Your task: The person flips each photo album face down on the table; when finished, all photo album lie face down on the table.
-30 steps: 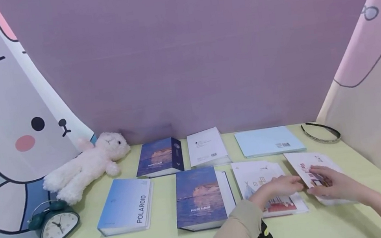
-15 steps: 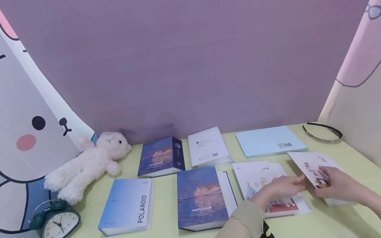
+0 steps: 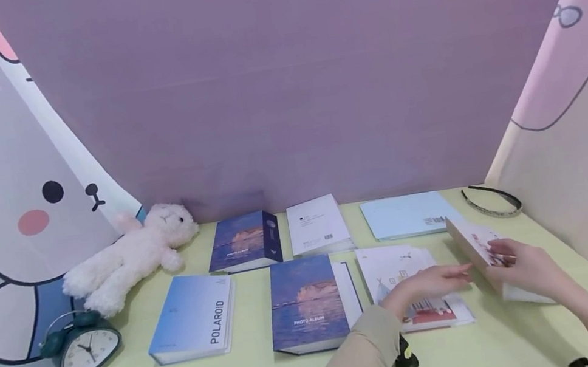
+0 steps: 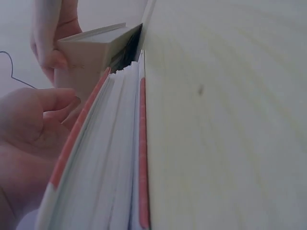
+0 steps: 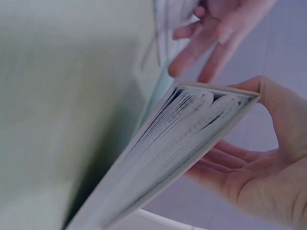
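My right hand point(image 3: 527, 268) holds a thick white illustrated photo album point(image 3: 468, 243) at the right of the table. Its left side is lifted, so the beige spine faces left; in the right wrist view its pages point(image 5: 187, 134) show edge-on, with the thumb at the spine and the fingers against the cover. My left hand point(image 3: 432, 284) reaches toward that spine with fingers extended and nothing gripped. Below the left hand lies a second white illustrated album point(image 3: 378, 262), partly covered by that hand; the left wrist view shows its page edges point(image 4: 108, 153) and red-trimmed covers.
A purple-blue photo album point(image 3: 305, 301) and a blue Polaroid album point(image 3: 191, 315) lie to the left. Behind are another purple-blue album point(image 3: 240, 239), a white one point(image 3: 318, 223), a pale blue one point(image 3: 405, 216) and a headband point(image 3: 491, 202). A plush toy point(image 3: 132, 255) and alarm clock point(image 3: 90, 349) stand left.
The album's left side has risen in my right hand, tilting it further and bringing its spine into view. My left hand stays close to it, fingers still extended.
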`<state>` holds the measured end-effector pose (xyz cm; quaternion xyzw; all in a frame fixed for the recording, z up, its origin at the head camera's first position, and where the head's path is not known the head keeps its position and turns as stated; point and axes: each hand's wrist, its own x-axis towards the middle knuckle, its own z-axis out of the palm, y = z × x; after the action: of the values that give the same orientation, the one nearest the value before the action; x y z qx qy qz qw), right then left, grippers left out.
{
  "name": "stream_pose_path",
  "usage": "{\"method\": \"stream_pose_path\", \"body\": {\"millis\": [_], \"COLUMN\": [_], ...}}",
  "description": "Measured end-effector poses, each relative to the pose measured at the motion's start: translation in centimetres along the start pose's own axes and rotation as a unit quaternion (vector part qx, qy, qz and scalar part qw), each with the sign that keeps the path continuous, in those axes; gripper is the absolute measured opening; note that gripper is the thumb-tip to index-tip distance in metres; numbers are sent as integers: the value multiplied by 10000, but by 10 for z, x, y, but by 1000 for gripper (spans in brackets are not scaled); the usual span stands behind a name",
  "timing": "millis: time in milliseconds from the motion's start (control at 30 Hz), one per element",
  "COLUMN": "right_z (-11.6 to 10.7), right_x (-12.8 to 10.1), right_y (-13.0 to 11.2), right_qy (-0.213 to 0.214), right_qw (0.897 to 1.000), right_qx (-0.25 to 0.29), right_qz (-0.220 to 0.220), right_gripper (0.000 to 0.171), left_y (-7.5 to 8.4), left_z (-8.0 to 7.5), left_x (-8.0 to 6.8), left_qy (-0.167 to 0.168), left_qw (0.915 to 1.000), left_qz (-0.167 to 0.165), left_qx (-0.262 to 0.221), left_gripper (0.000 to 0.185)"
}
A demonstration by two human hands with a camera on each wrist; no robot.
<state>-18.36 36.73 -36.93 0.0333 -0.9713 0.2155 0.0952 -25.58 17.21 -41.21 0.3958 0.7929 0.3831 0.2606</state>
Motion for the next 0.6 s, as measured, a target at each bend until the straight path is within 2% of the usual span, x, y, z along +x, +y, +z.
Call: {"method": "stream_pose_path", "body": {"millis": [133,233,400,500,600], "right_z": [-13,-21,-30,-31,-28], "right_x": [2,2,1,1,1], "right_y": [0,2,3,-1,-8], "right_qy": [167,289,291,244,186], "right_qw": [9992,9959,9805,9771,9788], "right_qx": [328,838,1935,2105,2037], "right_qz": [166,187,192,172,124], "right_gripper": [52,46,27,25,34], "left_y": [-2,-4,-5,-4,-3], "left_z": [-2,-2,-2,-1,-1], "left_x": [-1,-1,0,1,1], "left_qy": [48,147,244,263,257], "left_qw": [9991,9969,9948,9951,9966], "left_qz": [55,53,113,156,196], "left_qx": [-423,-769,-981,-939,-764], "left_gripper": [48,49,49,49,50]}}
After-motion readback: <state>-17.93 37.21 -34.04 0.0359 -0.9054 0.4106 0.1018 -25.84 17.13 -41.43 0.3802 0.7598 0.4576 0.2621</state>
